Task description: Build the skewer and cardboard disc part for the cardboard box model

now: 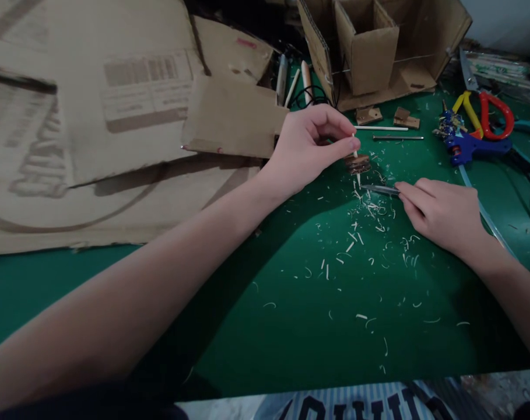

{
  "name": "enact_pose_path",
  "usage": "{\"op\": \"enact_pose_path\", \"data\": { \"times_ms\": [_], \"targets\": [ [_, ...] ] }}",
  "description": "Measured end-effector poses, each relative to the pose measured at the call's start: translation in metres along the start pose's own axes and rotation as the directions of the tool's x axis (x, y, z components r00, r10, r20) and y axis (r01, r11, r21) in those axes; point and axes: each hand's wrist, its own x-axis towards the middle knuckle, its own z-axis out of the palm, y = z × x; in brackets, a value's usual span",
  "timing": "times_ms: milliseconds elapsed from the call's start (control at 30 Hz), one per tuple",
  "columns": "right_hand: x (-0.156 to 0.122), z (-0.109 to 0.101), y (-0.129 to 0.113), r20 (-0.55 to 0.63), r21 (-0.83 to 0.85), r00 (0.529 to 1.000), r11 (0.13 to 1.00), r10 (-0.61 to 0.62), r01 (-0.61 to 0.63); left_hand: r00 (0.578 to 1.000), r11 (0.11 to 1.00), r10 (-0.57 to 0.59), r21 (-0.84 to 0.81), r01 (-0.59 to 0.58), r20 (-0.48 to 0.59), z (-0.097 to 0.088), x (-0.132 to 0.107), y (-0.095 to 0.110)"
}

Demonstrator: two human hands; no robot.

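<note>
Between the thumb and fingers of my left hand [315,140] is a thin wooden stick [358,178], held upright. A small stack of round cardboard discs [358,164] sits on the stick below my fingertips, and its lower end looks whittled. My right hand [439,216] grips a knife [381,189], whose blade points left with its tip close to the stick's lower end. Whether the blade touches the wood I cannot tell. Pale wood shavings [350,247] lie scattered beneath and around both hands on the green table top [291,326].
Large cardboard sheets [151,122] cover the left side. A cardboard box with compartments [374,58] stands at the back. At right lie red-handled scissors [496,116] and a blue glue gun [477,147]. A loose stick [385,128] and a metal rod [398,138] lie beyond my hands.
</note>
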Motion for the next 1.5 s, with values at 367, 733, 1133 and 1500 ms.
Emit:
{"op": "enact_pose_path", "data": {
  "times_ms": [367,733,1133,1500],
  "targets": [
    [-0.0008,-0.0023,0.0005,0.039,0.019,0.999,1.000,-0.005,0.004,1.000,1.000,-0.015,-0.026,0.015,-0.025,0.0021,-0.0006,0.0012],
    [-0.0019,-0.0027,0.0028,0.063,0.032,0.998,0.999,0.014,-0.016,0.999,0.999,-0.034,-0.035,0.034,-0.002,0.0017,-0.0013,0.0040],
    [-0.0034,-0.0008,0.0044,0.041,0.046,0.999,0.999,0.005,-0.007,0.999,0.999,-0.041,-0.031,0.041,0.009,0.0011,0.0003,-0.0012],
    [0.0008,-0.0073,0.0002,0.084,0.026,0.996,0.999,-0.021,0.019,0.999,0.999,-0.040,-0.027,0.040,0.006,0.0021,0.0006,0.0006]
  ]
}}
